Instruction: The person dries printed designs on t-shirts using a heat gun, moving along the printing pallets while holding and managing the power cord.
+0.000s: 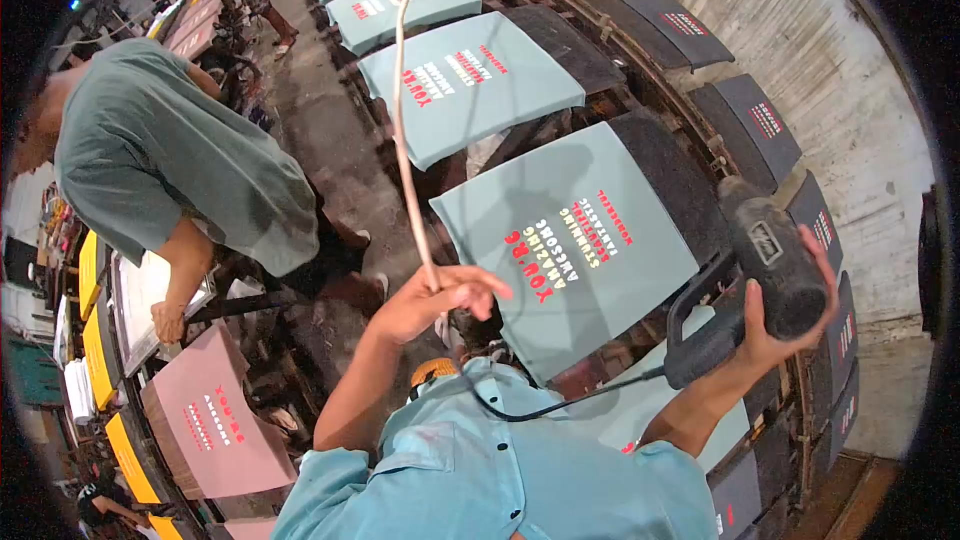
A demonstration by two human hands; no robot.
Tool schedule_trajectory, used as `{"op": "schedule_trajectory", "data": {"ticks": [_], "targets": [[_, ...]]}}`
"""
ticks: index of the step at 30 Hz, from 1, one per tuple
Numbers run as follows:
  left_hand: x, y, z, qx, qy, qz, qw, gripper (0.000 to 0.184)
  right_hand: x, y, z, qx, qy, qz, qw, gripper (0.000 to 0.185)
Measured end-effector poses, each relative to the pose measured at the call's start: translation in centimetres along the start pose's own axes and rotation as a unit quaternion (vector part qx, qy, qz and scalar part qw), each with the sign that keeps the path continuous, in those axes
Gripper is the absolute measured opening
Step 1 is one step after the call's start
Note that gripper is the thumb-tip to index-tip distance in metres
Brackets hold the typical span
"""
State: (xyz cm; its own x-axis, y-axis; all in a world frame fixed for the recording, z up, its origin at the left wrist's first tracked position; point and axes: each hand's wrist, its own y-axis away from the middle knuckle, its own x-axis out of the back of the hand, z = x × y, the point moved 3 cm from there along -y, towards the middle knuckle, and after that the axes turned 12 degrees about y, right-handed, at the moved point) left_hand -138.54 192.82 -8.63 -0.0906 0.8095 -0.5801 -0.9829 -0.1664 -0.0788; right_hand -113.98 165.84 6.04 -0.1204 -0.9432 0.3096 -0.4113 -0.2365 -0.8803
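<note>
My right hand (775, 325) is wrapped round a black heat gun (765, 250) with a dark cord running from its handle. My left hand (440, 305) is raised near my chest, its fingers curled round a pale cable (408, 160) that hangs from above. Between my hands lies a light teal printed fabric panel (560, 240) with red and white lettering, stretched over a flat board. Shadows fall across its print. Behind it sits another teal panel (470, 80) with the same print.
A co-worker in a green shirt (180, 150) bends over a white frame (150, 305) at the left. Nearby are a pink panel (215, 415) and yellow panels (130, 455). Dark printed panels (745, 130) line the right side by a pale wall (800, 40).
</note>
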Motion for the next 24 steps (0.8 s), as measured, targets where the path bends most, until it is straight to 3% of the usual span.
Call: {"op": "schedule_trajectory", "data": {"ticks": [2, 5, 6, 8, 9, 10, 11, 13, 14, 16, 18, 21, 22, 24], "targets": [[-0.5, -1.1, -0.8, -0.057, -0.051, -0.018, 0.997, 0.035, 0.5, -0.7, -2.7, 0.074, 0.037, 0.085, 0.993, 0.071], [-2.2, -1.6, -0.6, -0.088, 0.023, -0.071, 0.993, 0.043, -0.4, -0.4, -6.9, 0.066, 0.016, 0.157, 0.985, 0.07], [-2.7, -2.1, -0.5, -0.113, 0.06, -0.147, 0.981, 0.058, -0.8, -0.2, -8.1, 0.1, 0.049, 0.119, 0.987, 0.072], [-6.4, -3.4, 1.0, -0.172, 0.043, -0.171, 0.969, 0.069, -1.8, 1.1, -9.4, 0.17, 0.084, 0.039, 0.981, 0.076], [-8.0, -3.8, 1.9, -0.2, 0.035, -0.184, 0.962, 0.076, -2.9, 2.0, -9.8, 0.173, 0.064, 0.01, 0.983, 0.067], [-8.7, -3.7, 2.4, -0.197, -0.025, -0.17, 0.965, 0.092, -4.0, 2.8, -10.1, 0.174, 0.044, -0.019, 0.984, 0.059], [-8.7, -3.5, 2.3, -0.172, -0.075, -0.117, 0.975, 0.09, -5.5, 3.2, -11.0, 0.141, 0.004, -0.037, 0.989, 0.04], [-8.7, -2.6, 2.1, -0.122, -0.173, -0.011, 0.977, 0.087, -8.4, 3.9, -12.2, 0.106, -0.016, 0.011, 0.994, 0.035], [-8.4, -2.5, 1.7, -0.078, -0.12, 0.064, 0.988, 0.078, -8.9, 3.7, -12.5, 0.09, -0.024, 0.008, 0.996, 0.036], [-8.6, -2.5, 1.9, -0.122, -0.121, 0.099, 0.98, 0.069, -9.5, 3.7, -11.9, 0.107, -0.027, -0.037, 0.993, 0.034], [-9.0, -2.9, 2.1, -0.168, -0.101, 0.13, 0.972, 0.058, -9.1, 3.8, -11.8, 0.08, -0.148, 0.024, 0.986, 0.04], [-7.3, -3.1, 2.9, -0.169, -0.064, 0.112, 0.977, 0.055, -9.4, 8.5, -7.8, -0.023, -0.214, 0.016, 0.976, 0.075], [-7.2, -3.2, 3.5, -0.207, -0.087, 0.112, 0.968, 0.056, -10.1, 10.2, -5.2, -0.048, -0.19, 0.021, 0.98, 0.083], [-6.0, -2.9, 4.0, -0.234, -0.083, 0.13, 0.96, 0.059, -13.3, 13.5, 0.9, -0.125, 0.056, -0.192, 0.972, 0.087]]}}
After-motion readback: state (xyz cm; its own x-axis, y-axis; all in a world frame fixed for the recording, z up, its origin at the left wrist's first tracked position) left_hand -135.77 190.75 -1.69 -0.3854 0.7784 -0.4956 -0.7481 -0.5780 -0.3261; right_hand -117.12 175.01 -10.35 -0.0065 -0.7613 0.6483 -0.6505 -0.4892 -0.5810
